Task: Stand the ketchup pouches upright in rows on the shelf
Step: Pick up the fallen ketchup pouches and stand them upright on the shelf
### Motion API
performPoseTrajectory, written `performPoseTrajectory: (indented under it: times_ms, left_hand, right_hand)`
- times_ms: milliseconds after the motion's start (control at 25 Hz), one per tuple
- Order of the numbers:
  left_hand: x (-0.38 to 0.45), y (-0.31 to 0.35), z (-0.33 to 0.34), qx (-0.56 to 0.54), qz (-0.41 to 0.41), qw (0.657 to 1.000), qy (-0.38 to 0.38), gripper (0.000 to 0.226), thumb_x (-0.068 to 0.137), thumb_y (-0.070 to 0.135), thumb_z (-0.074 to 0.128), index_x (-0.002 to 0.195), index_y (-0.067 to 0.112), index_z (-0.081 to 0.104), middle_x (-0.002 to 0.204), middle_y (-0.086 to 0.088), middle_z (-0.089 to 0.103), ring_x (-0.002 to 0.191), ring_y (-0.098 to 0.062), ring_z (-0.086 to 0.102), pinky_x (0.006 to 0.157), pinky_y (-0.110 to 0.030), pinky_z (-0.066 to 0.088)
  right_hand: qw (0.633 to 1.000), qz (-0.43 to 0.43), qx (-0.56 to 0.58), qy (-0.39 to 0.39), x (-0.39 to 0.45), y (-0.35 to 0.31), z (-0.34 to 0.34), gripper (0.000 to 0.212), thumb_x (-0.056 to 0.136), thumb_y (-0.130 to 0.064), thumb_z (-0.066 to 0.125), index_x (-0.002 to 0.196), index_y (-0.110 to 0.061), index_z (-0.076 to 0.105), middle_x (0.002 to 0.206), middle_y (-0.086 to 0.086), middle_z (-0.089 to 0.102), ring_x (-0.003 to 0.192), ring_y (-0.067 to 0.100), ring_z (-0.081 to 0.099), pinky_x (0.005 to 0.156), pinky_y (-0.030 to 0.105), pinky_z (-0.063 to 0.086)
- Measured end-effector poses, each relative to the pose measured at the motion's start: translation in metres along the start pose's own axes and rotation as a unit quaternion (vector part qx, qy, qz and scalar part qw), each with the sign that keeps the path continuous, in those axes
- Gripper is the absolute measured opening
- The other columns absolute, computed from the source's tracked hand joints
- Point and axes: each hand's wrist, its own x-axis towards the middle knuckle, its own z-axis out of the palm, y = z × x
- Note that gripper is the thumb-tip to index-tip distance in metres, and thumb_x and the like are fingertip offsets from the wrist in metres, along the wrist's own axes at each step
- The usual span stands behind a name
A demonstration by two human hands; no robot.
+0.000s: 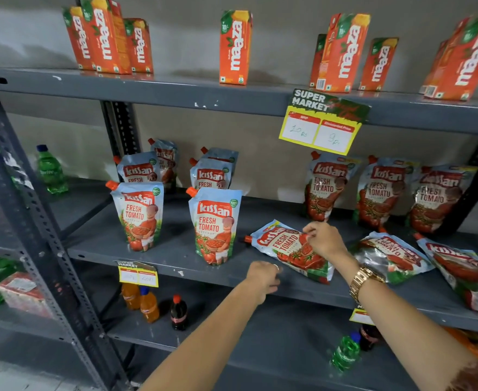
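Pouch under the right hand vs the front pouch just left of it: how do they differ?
The pouch under the right hand lies flat, cap pointing left; the front standing pouch is upright, cap at top left.
The right hand rests on the lying pouch; nothing touches the standing pouch.
The lying pouch sits out of line; the standing pouch heads a row.
Shared: same Kissan Fresh Tomato print, orange cap, same shelf.

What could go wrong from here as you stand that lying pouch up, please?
The right hand pinches only the top face of the lying pouch, so it may slip or sag. Lifted, it could knock the upright pouch beside it. Two more flat pouches crowd the right side.
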Motion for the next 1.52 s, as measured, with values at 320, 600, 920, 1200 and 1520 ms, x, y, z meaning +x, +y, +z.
performPoseTrajectory:
  times_ms: [320,600,920,1200,1520]
  left_hand:
    - [0.01,-0.01,0.026,-0.041,0.026,0.999,-0.021,0.021,0.089,0.003,0.048,0.106,0.015,0.054,0.097,0.001,0.058,0.1,-0.016,0.052,0.098,-0.035,0.041]
    - [0.017,-0.008,0.01,0.016,0.054,0.996,0.064,0.022,0.078,0.014,0.069,0.096,0.005,0.061,0.105,-0.016,0.068,0.079,-0.023,0.062,0.068,-0.03,0.051]
    - [0.013,-0.006,0.014,-0.077,0.056,0.993,0.07,0.034,0.068,-0.023,0.054,0.089,0.001,0.065,0.084,-0.012,0.064,0.078,-0.024,0.061,0.07,-0.032,0.051]
    - [0.007,0.026,0.028,-0.114,0.162,0.977,0.081,0.035,0.084,-0.012,0.046,0.096,0.016,0.064,0.092,-0.002,0.065,0.082,-0.012,0.061,0.066,-0.027,0.054]
    - [0.042,0.038,0.028,0.054,0.242,0.963,0.107,0.02,0.084,-0.006,0.053,0.097,0.008,0.058,0.097,-0.005,0.062,0.091,-0.016,0.057,0.061,-0.02,0.047]
  right_hand:
    - [0.994,0.031,-0.098,-0.042,-0.012,0.017,-0.009,0.023,0.084,-0.016,0.047,0.093,-0.003,0.065,0.107,0.018,0.067,0.099,0.034,0.06,0.078,0.033,0.047]
    - [0.956,0.234,0.108,-0.141,-0.036,0.02,-0.011,0.028,0.078,-0.033,0.066,0.077,-0.007,0.055,0.074,0.012,0.065,0.065,0.027,0.067,0.041,0.027,0.05]
    - [0.88,0.275,0.37,-0.116,-0.048,0.028,0.011,0.013,0.081,-0.001,0.058,0.093,-0.005,0.056,0.09,0.016,0.065,0.088,0.033,0.061,0.085,0.048,0.05]
    - [0.907,0.113,0.406,0.013,-0.031,0.013,-0.001,0.026,0.082,0.006,0.054,0.097,-0.016,0.055,0.092,-0.001,0.062,0.078,0.008,0.059,0.052,0.017,0.047]
    - [0.949,0.007,0.312,0.043,-0.021,0.031,0.014,0.037,0.085,0.004,0.053,0.119,-0.009,0.047,0.119,0.007,0.058,0.11,0.015,0.052,0.094,0.034,0.045]
